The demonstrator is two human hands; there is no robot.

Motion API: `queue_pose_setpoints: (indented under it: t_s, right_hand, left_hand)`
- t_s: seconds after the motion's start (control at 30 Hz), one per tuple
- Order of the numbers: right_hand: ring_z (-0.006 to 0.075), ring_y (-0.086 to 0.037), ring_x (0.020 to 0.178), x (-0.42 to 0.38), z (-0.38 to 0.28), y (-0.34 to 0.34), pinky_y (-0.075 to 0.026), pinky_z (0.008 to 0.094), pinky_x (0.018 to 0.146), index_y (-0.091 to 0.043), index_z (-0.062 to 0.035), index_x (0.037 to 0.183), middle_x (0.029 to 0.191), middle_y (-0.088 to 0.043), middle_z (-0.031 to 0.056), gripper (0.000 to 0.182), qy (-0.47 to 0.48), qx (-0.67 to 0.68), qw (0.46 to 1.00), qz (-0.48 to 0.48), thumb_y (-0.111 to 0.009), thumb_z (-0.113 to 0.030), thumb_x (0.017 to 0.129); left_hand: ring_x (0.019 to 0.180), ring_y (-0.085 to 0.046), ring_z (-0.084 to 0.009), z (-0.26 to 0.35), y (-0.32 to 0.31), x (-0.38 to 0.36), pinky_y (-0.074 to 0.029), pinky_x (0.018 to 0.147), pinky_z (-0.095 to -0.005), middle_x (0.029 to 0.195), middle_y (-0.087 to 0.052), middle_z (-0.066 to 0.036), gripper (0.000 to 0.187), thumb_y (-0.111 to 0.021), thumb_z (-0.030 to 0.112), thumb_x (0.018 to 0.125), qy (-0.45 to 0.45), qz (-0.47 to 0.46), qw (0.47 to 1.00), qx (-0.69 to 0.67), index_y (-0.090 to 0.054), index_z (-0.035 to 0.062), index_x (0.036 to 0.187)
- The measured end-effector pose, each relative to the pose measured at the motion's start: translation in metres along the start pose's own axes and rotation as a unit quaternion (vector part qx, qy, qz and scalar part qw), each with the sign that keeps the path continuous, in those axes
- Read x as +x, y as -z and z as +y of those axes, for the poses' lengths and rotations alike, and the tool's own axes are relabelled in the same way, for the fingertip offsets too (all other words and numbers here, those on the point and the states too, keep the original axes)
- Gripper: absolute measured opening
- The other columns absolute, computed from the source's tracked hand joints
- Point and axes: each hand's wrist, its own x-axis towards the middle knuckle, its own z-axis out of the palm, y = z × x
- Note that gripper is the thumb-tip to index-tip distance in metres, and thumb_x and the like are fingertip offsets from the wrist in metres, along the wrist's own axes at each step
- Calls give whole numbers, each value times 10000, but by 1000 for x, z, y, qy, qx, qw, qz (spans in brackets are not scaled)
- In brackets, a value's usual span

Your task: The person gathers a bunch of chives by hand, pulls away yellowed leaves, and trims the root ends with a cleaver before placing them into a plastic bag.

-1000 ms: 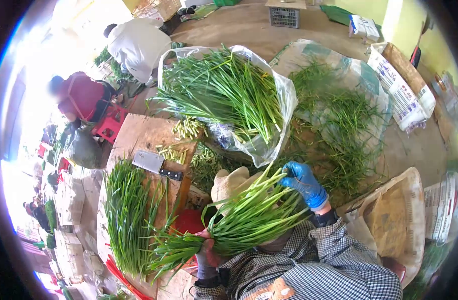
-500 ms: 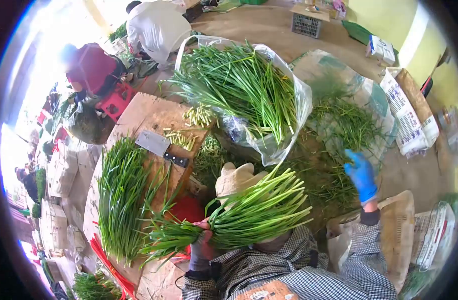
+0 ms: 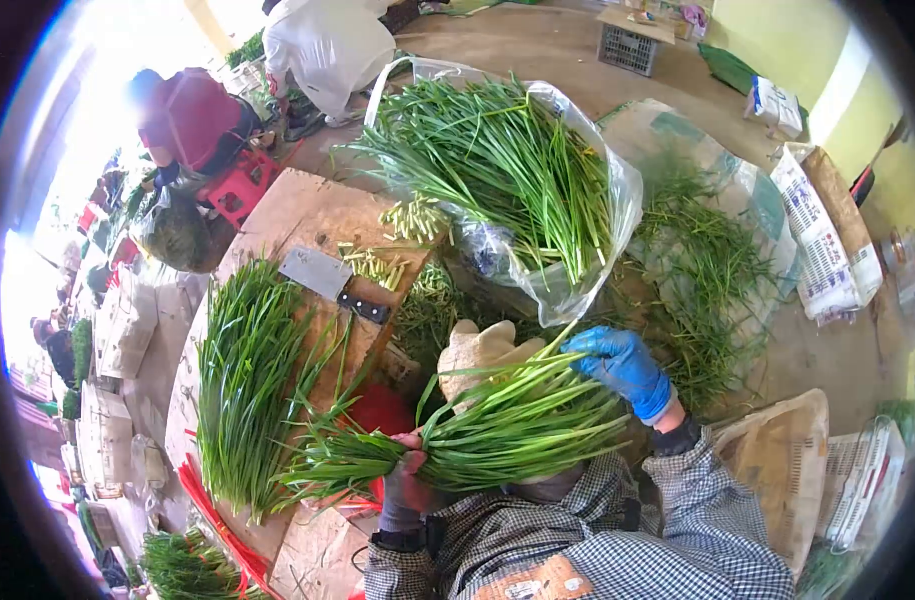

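Observation:
My left hand, in a dark glove, is wrapped round the middle of a bunch of garlic chives held across my lap. The stem ends of the bunch fan out to the right. At those ends my right hand, in a blue glove, pinches a few stems between thumb and fingers. On the wooden board to the left lie a pile of garlic chives, a cleaver with a black handle, and cut stem ends.
A clear plastic bag full of garlic chives stands ahead. Loose trimmings cover the floor and a sheet on the right. Red strips hang by the board's near edge. Crates stand at right. Two people work at the back left.
My right hand has come in from the right and down to the stem ends, closing on some stems. My left hand keeps its hold on the bunch. The view has shifted slightly.

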Motion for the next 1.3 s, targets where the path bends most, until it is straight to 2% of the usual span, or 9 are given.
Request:
queue_pose_setpoints:
  t_s: [0.4,0.6,0.73,0.9,0.97,1.03,1.1,1.13,1.3]
  right_hand:
    - [84,-601,725,-17,-4,1,-502,256,655,-650,20,980,809,-674,41,139,-213,244,940,112,-675,-44,859]
    - [84,-625,740,-22,13,7,-511,247,625,-640,-4,975,832,-688,50,139,-153,110,976,110,-669,-112,892]
    - [120,-652,726,-33,8,56,-502,241,577,-632,-35,958,849,-693,67,224,-193,153,931,270,-640,-257,927]
    - [88,-627,726,-91,78,118,-506,230,623,-623,1,1067,902,-697,70,259,-274,-87,954,78,-622,-225,942]
    - [97,-631,787,-77,38,100,-521,242,716,-572,11,1257,985,-698,73,430,-102,-232,964,78,-662,-240,919]
    - [179,-658,905,-68,43,72,-524,319,832,-612,-41,1231,1229,-641,169,543,-138,-57,987,60,-702,-424,857]
    - [139,-634,943,-41,9,41,-507,290,827,-503,-2,1349,1126,-678,114,734,-206,72,975,-44,-751,-432,809]
    - [116,-627,898,-32,4,16,-502,271,807,-532,3,1317,1024,-690,102,679,-101,53,993,11,-773,-373,806]
    - [140,-640,881,-26,14,-8,-508,289,811,-629,-8,1182,990,-699,121,352,-140,85,986,7,-657,-225,907]
  left_hand:
    - [1064,-586,-263,-6,8,3,-474,959,-426,1177,-614,-143,288,-634,48,761,-1,0,1000,27,-606,67,1046]
    - [1052,-595,-270,-8,7,3,-473,965,-429,1145,-633,-141,288,-644,53,745,-16,1,999,44,-618,69,1031]
    - [1055,-595,-257,1,-20,-6,-474,960,-404,1168,-624,-138,363,-646,104,752,5,-6,999,51,-603,31,1105]
    - [1071,-588,-251,1,-25,-6,-476,958,-388,1193,-611,-145,434,-648,145,761,13,-38,999,34,-572,-1,1162]
    - [1079,-583,-245,0,-28,-5,-476,960,-392,1195,-608,-154,427,-647,129,759,0,-43,998,36,-570,7,1161]
    - [1070,-585,-237,-5,-22,-2,-477,957,-389,1188,-609,-150,439,-652,126,754,0,-31,999,39,-569,-4,1165]
    - [1061,-587,-230,-10,-5,4,-478,954,-387,1181,-610,-146,450,-658,123,750,-3,-21,999,43,-568,-15,1169]
    - [1053,-588,-229,-12,9,9,-479,954,-389,1172,-612,-140,439,-662,114,745,-13,-18,998,56,-574,-14,1155]
    - [1043,-588,-254,11,-31,-11,-475,964,-408,1145,-616,-137,350,-664,86,730,11,0,999,50,-598,36,1069]
